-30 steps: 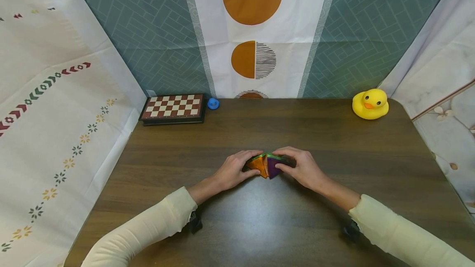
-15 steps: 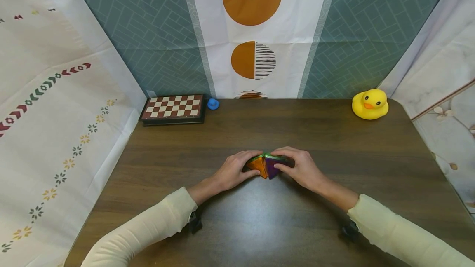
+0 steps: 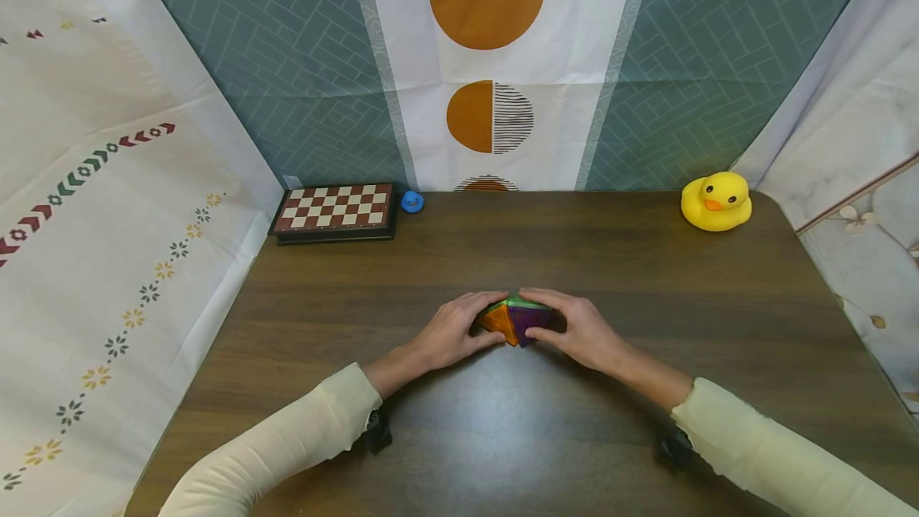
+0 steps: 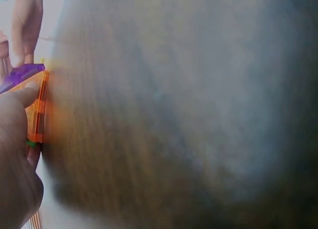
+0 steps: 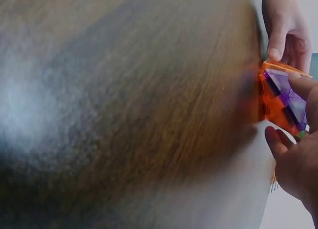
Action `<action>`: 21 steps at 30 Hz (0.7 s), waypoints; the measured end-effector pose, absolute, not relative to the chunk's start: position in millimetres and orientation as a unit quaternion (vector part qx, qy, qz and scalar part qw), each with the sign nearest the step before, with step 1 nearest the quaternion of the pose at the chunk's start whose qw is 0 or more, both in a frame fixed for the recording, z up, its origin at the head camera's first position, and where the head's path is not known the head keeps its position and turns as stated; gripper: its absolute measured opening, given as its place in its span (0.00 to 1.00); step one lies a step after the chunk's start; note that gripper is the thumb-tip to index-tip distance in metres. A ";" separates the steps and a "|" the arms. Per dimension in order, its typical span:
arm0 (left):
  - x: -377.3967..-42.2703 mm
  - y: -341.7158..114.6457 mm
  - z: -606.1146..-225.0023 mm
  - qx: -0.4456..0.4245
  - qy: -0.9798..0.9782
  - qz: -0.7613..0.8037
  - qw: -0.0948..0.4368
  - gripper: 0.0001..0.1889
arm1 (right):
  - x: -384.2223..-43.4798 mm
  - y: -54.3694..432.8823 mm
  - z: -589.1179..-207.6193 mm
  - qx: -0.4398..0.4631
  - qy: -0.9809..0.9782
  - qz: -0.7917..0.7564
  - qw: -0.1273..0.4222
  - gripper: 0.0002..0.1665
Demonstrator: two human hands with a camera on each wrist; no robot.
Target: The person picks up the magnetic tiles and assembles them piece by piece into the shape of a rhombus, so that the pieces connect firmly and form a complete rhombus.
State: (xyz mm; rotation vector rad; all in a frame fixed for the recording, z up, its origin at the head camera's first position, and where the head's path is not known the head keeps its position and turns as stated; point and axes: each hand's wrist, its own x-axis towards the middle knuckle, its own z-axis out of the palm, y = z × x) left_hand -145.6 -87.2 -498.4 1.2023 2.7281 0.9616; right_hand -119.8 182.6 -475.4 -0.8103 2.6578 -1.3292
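Translucent magnetic tiles stand together at mid-table: an orange triangular tile [image 3: 498, 321] on the left, a purple triangular tile [image 3: 526, 319] beside it, and green [image 3: 518, 302] along the top. My left hand [image 3: 454, 329] holds the orange side, thumb in front and fingers behind. From the right, my right hand [image 3: 583, 331] holds the purple side with thumb in front and fingers at the back top. In the right wrist view the purple tile [image 5: 288, 97] lies against orange [image 5: 273, 107]. The tiles' far side is hidden by fingers.
A chessboard box [image 3: 333, 210] sits at the table's back left, with a small blue ring-shaped object [image 3: 412, 201] next to it. A yellow rubber duck [image 3: 716, 202] is at the back right. Patterned cloths hang behind the wooden table [image 3: 488, 445] and at both sides.
The gap between the orange and purple tiles has closed. My right hand has shifted slightly left, its thumb further along the purple tile; my left hand stays nearly still.
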 end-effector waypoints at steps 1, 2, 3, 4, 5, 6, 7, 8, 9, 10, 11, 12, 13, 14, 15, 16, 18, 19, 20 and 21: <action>-145.4 -86.9 -498.2 0.383 0.872 0.303 0.007 0.36 | -120.0 183.2 -476.1 -0.266 0.864 -0.425 0.042 0.38; -145.2 -86.5 -498.1 0.383 0.874 0.298 0.010 0.37 | -120.2 183.4 -476.8 -0.271 0.864 -0.420 0.051 0.41; -145.1 -86.1 -498.1 0.382 0.876 0.294 0.012 0.38 | -120.6 183.9 -477.6 -0.274 0.865 -0.416 0.058 0.43; -145.0 -85.6 -498.4 0.382 0.877 0.291 0.012 0.39 | -120.9 184.4 -478.4 -0.277 0.866 -0.411 0.064 0.44; -144.9 -84.9 -498.5 0.382 0.878 0.289 0.014 0.40 | -121.4 184.5 -479.1 -0.280 0.867 -0.406 0.067 0.46; -144.8 -84.3 -498.8 0.382 0.878 0.287 0.014 0.41 | -121.9 184.6 -479.8 -0.283 0.868 -0.402 0.068 0.47; -144.7 -83.7 -499.2 0.382 0.879 0.284 0.014 0.41 | -122.3 184.7 -480.4 -0.285 0.869 -0.399 0.069 0.47; -144.7 -83.0 -499.3 0.383 0.879 0.284 0.014 0.41 | -122.7 184.7 -480.9 -0.287 0.870 -0.396 0.068 0.47; -144.7 -82.5 -499.5 0.382 0.879 0.284 0.013 0.41 | -123.1 184.7 -481.3 -0.288 0.871 -0.393 0.067 0.47; -144.6 -82.1 -499.7 0.382 0.879 0.285 0.013 0.41 | -123.5 184.4 -481.6 -0.288 0.871 -0.392 0.066 0.47; -144.5 -81.7 -499.9 0.381 0.880 0.285 0.014 0.41 | -123.9 184.1 -481.9 -0.288 0.872 -0.391 0.066 0.47; -144.5 -81.4 -500.3 0.380 0.880 0.285 0.014 0.41 | -124.1 183.8 -481.8 -0.288 0.871 -0.391 0.066 0.47; -144.5 -81.1 -500.6 0.379 0.880 0.286 0.014 0.41 | -124.3 183.6 -481.8 -0.288 0.872 -0.391 0.065 0.47; -144.4 -80.9 -500.9 0.377 0.880 0.287 0.015 0.40 | -124.3 183.3 -481.5 -0.288 0.872 -0.391 0.064 0.46; -144.2 -80.7 -501.2 0.376 0.880 0.288 0.015 0.40 | -124.4 183.1 -481.3 -0.287 0.871 -0.393 0.063 0.46; -144.2 -80.5 -501.6 0.375 0.881 0.288 0.015 0.40 | -124.5 182.8 -481.1 -0.287 0.871 -0.394 0.062 0.46; -144.2 -80.1 -502.4 0.374 0.882 0.288 0.013 0.40 | -124.4 182.3 -480.5 -0.288 0.871 -0.394 0.060 0.45; -144.1 -79.9 -502.8 0.374 0.882 0.288 0.012 0.40 | -124.5 182.2 -480.6 -0.288 0.871 -0.395 0.059 0.45; -144.1 -79.8 -503.1 0.374 0.882 0.287 0.012 0.40 | -124.6 182.0 -480.6 -0.287 0.871 -0.394 0.058 0.45; -144.0 -79.7 -503.4 0.374 0.882 0.287 0.011 0.40 | -124.6 181.8 -480.7 -0.287 0.871 -0.394 0.057 0.45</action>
